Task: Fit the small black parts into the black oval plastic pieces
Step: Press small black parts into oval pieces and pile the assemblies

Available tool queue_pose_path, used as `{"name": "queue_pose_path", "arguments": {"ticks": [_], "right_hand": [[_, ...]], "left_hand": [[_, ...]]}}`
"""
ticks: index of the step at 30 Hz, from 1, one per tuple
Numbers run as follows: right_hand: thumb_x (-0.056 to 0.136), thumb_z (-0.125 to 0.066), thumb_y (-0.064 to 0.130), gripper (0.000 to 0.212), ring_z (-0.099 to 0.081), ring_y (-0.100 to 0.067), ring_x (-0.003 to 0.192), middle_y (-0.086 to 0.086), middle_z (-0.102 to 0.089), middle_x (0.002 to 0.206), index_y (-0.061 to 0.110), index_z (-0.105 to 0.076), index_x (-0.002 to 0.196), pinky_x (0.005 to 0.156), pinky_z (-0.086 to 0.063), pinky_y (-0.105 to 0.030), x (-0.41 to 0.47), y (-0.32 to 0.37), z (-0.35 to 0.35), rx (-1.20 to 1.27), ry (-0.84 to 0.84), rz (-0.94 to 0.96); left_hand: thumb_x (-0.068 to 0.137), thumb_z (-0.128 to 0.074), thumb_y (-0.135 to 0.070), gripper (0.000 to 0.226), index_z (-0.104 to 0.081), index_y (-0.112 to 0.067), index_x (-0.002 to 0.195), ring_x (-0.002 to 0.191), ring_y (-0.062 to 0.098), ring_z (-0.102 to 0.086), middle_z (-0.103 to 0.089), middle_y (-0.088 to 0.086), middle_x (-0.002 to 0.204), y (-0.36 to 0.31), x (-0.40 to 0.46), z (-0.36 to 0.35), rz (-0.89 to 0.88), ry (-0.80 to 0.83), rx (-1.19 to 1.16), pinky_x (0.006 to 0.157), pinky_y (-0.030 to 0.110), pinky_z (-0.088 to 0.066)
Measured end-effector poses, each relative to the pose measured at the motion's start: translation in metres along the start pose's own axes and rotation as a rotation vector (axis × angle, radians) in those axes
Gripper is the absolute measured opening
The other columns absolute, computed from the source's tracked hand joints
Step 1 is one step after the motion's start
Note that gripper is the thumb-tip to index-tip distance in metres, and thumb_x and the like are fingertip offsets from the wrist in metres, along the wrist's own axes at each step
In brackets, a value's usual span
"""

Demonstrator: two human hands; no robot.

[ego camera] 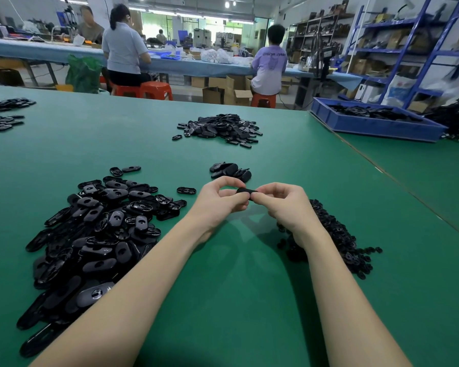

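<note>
Both the left hand [221, 201] and right hand [281, 205] pinch one oval piece [245, 192] above the tabletop [239, 300], so seating the insert probably wants square, even thumb pressure.

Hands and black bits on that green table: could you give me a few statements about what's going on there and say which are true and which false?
1. Both hands hold one black oval piece between them. True: the left hand and the right hand pinch it above the green table.
2. The big pile of oval pieces lies to the person's right. False: it lies to the left; the small black parts are on the right.
3. A blue tray sits far right. True.
4. The blue tray is empty. False: it holds black parts.
5. A small stack lies just beyond the hands. True.
</note>
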State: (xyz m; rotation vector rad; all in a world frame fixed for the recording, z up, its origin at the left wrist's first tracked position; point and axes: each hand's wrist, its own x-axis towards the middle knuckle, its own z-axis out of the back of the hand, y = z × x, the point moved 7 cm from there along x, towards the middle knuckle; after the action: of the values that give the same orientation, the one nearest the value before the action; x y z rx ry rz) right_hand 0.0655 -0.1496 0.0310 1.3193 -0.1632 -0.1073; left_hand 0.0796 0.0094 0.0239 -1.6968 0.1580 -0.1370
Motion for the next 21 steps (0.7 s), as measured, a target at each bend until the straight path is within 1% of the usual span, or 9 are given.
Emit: {"name": "queue_pose_path", "arguments": {"ticks": [3, 10, 15, 21], "right_hand": [[0.083, -0.081, 0.017, 0.01, -0.044, 0.0, 0.046, 0.016, -0.058, 0.055, 0.016, -0.071, 0.08, 0.05, -0.035, -0.015, 0.0007, -0.0021, -0.0009, -0.011, 0.0, 0.001], [0.084, -0.079, 0.013, 0.011, -0.042, 0.001, 0.041, 0.016, -0.056, 0.051, 0.013, -0.069, 0.079, 0.043, -0.032, -0.011, -0.0001, -0.003, -0.0029, 0.027, -0.004, 0.015], [0.084, -0.079, 0.012, 0.011, -0.041, 0.002, 0.039, 0.015, -0.056, 0.051, 0.011, -0.068, 0.08, 0.041, -0.031, -0.01, -0.0006, -0.0051, -0.0026, 0.016, -0.013, 0.021], [0.085, -0.078, 0.012, 0.013, -0.041, 0.002, 0.039, 0.016, -0.056, 0.05, 0.014, -0.068, 0.078, 0.041, -0.031, -0.009, 0.0001, -0.0039, -0.002, 0.088, 0.006, 0.028]], "left_hand": [[0.09, -0.067, 0.004, 0.017, -0.063, -0.006, 0.103, 0.068, 0.014, -0.065, -0.071, 0.011, 0.083, 0.0019, 0.0002, -0.0006, 0.008, 0.007, 0.004, 0.072, 0.018, -0.057], [0.09, -0.069, 0.004, 0.02, -0.064, -0.001, 0.108, 0.064, 0.013, -0.068, -0.072, 0.012, 0.084, -0.0005, -0.0017, 0.0005, 0.022, 0.036, -0.023, 0.066, 0.016, -0.055], [0.088, -0.07, 0.006, 0.019, -0.063, 0.0, 0.105, 0.064, 0.012, -0.069, -0.07, 0.015, 0.085, 0.0019, -0.0017, -0.0008, 0.029, 0.014, -0.003, 0.067, 0.017, -0.057], [0.086, -0.073, 0.004, 0.021, -0.067, -0.002, 0.105, 0.07, 0.017, -0.071, -0.074, 0.012, 0.087, 0.0002, -0.0009, 0.0021, 0.035, 0.049, -0.087, 0.07, 0.02, -0.057]]}}
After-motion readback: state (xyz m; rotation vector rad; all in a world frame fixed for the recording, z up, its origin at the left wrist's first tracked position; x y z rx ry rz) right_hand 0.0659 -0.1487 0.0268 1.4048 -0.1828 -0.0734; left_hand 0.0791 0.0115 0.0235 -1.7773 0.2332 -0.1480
